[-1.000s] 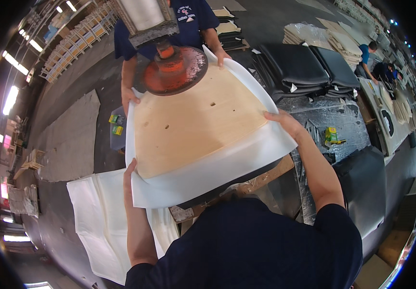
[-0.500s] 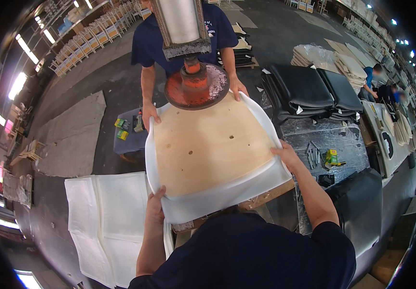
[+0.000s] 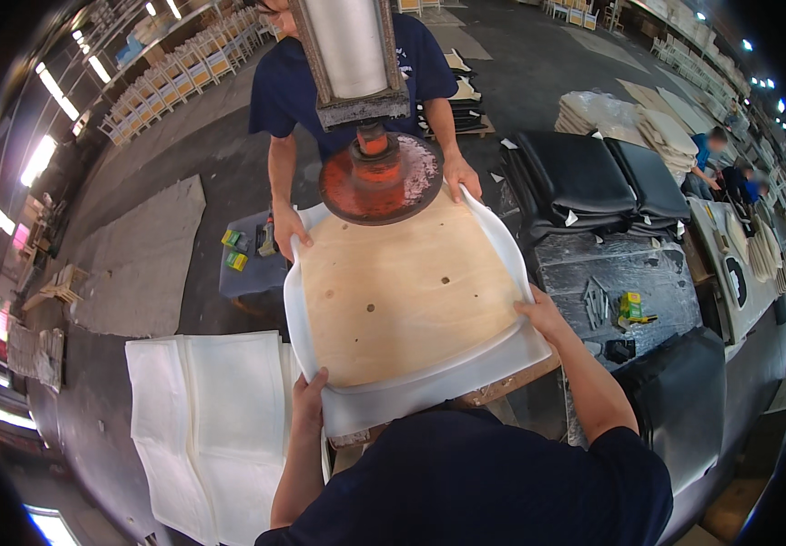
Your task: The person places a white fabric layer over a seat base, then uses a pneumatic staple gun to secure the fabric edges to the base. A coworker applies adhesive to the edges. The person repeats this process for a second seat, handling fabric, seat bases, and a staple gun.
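Observation:
A pale plywood seat panel [image 3: 411,300] with a few small holes lies flat in front of me. White sheet material [image 3: 438,382] wraps up around its rim and hangs in a wide strip on my side. At the near left corner, my left hand [image 3: 310,400] grips the white edge with its thumb on top. My right hand [image 3: 546,318] is closed on the right edge, thumb over the rim and fingers underneath, mostly hidden. Over the far part of the panel hangs a round red press disc [image 3: 381,180] below a metal cylinder [image 3: 343,55]. Opposite, a co-worker's hands [image 3: 293,232] hold the far corners.
White padded sheets [image 3: 229,391] lie at the left. Black upholstered pads [image 3: 575,173] are stacked at the right, beyond a plastic-wrapped table [image 3: 666,273] with tools and a small yellow-green box [image 3: 630,305]. Another black pad [image 3: 679,391] rests near my right arm.
The picture has shifted slightly as my head moved. Both my hands and the co-worker's keep their holds at the panel's edges.

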Action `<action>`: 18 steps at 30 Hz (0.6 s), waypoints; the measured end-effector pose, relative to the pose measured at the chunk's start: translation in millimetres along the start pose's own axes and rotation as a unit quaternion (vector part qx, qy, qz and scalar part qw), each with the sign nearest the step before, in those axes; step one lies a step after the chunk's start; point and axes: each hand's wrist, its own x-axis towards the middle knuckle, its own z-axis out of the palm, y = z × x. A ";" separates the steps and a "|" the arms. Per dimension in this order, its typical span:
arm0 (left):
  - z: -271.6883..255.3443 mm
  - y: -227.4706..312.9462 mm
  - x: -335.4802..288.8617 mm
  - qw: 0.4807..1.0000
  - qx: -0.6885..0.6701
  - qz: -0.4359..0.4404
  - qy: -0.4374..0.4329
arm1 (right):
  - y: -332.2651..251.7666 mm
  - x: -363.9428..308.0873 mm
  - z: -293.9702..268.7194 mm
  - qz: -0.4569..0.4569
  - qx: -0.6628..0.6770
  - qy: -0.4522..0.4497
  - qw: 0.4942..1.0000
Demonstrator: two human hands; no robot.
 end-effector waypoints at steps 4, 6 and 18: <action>-0.4 -1.6 3.2 1.000 0.012 0.012 -0.016 | -5.7 -2.2 3.1 0.018 -0.040 0.012 0.999; -2.7 -1.9 5.8 0.998 0.048 0.026 -0.010 | -10.1 -0.6 6.5 0.018 -0.072 0.010 0.997; 8.8 2.2 -3.4 0.983 0.153 0.083 -0.053 | 1.8 3.0 8.5 0.000 -0.140 0.060 0.988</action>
